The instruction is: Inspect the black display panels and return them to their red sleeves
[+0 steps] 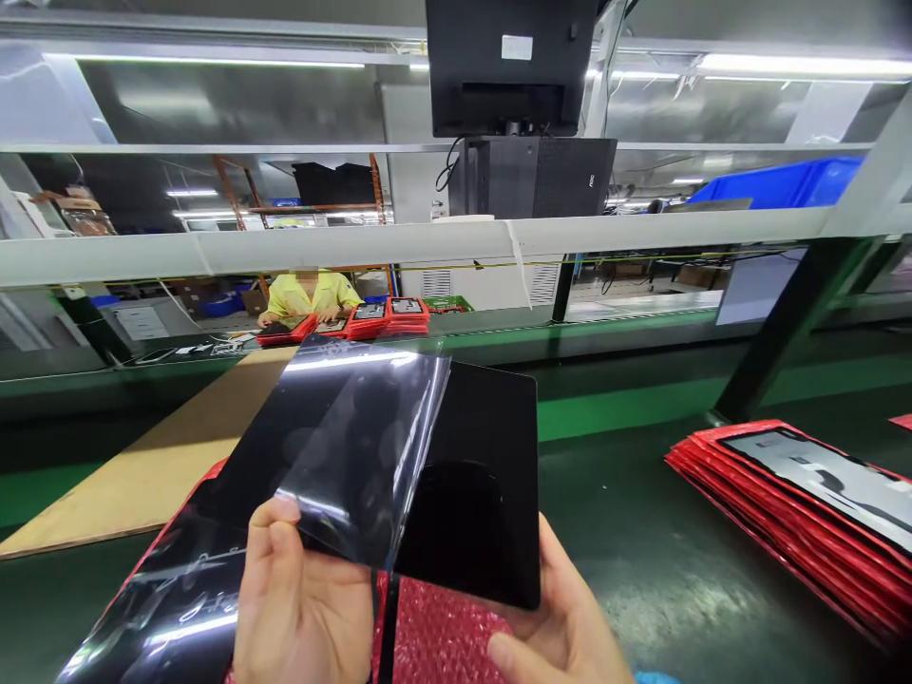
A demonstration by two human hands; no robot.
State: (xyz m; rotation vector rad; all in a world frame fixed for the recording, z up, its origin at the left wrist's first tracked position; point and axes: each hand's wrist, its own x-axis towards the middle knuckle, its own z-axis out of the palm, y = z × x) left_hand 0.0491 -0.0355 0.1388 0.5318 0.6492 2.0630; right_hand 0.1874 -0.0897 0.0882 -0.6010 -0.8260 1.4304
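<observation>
Between my hands is a flat black glass panel (484,484) with rounded corners, like a tablet screen, tilted up. A glossy clear film (356,427) is lifted from its left part and folds back over it. My left hand (299,598) pinches the film's lower edge between thumb and finger. My right hand (562,617) grips the panel at its lower right edge. Below lies red bubble wrap (448,632). At lower left, another shiny dark sheet (171,589) rests on red wrap; the panel and film partly hide it.
At right, a stack of red bubble-wrap sleeves (776,513) carries a grey-and-black panel (819,465). A wooden board (163,456) lies left on the dark bench. Across the bench, a person in yellow (306,293) sits behind red stacks (385,318). Overhead hangs a monitor (513,66).
</observation>
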